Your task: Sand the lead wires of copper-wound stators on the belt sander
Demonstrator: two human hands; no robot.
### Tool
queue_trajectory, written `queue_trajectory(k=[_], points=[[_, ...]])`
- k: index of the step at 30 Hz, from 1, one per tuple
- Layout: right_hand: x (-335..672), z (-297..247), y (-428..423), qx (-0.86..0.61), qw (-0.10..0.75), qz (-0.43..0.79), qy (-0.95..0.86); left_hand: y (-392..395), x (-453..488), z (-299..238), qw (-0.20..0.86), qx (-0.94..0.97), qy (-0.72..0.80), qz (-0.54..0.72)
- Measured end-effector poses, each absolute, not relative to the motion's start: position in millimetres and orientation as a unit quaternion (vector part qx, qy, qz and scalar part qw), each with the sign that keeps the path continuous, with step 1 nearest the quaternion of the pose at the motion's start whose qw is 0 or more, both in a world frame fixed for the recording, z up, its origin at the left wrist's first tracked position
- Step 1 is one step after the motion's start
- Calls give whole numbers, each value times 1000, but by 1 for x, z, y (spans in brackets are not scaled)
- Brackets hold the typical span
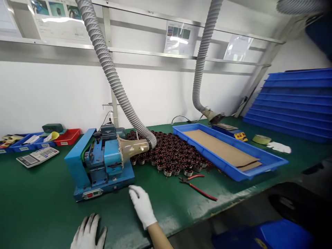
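Observation:
My left hand [88,233], in a white glove with greyed fingertips, is at the bottom edge over the green tabletop, fingers spread and nothing in it. My right hand [142,206], also gloved in white, is near the front right corner of a blue belt sander [101,159]. Its fingers are slightly bent and apart, with no object visible in them. A red and a green button sit on the sander's front. Right of the sander lies a large cluster of small round metal motor parts [168,152] with dark, reddish tops. Red-handled cutting pliers [198,186] lie open in front of them.
A long blue tray [278,162] with brown cardboard stands at the right, beside yellow tape [261,139] and a white glove [279,147]. Grey ducts [114,76] hang above. A calculator [37,156] and a red bin [67,137] are left. Stacked blue trays [293,103] lean far right.

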State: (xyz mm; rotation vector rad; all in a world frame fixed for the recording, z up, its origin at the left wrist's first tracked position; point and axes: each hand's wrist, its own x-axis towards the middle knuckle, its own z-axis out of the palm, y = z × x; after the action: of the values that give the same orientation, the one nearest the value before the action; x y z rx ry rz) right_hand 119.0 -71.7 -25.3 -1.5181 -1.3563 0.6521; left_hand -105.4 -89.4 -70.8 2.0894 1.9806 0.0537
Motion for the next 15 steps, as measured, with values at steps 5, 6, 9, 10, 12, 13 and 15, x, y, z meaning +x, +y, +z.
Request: queue_trajectory(k=[5,6,9,10,12,13,15], points=[[206,-28,-63,-765,448,176,-427,-89,-109,-72,118,728,676,17],[224,-27,-62,-786,427,165,-416,-89,-108,-71,116,724,680,16],[257,-22,-56,-817,353,163,-426,-89,-106,-68,132,724,677,6],[261,-20,-52,-820,330,168,-436,-89,-105,-67,136,725,675,2],[262,-14,-39,-828,288,177,-448,-92,-103,-66,128,724,677,4],[260,-11,-32,-833,270,180,-448,-94,-102,-66,116,724,680,9],[257,-4,-18,-845,240,183,-442,-98,-100,-68,82,726,683,27]])
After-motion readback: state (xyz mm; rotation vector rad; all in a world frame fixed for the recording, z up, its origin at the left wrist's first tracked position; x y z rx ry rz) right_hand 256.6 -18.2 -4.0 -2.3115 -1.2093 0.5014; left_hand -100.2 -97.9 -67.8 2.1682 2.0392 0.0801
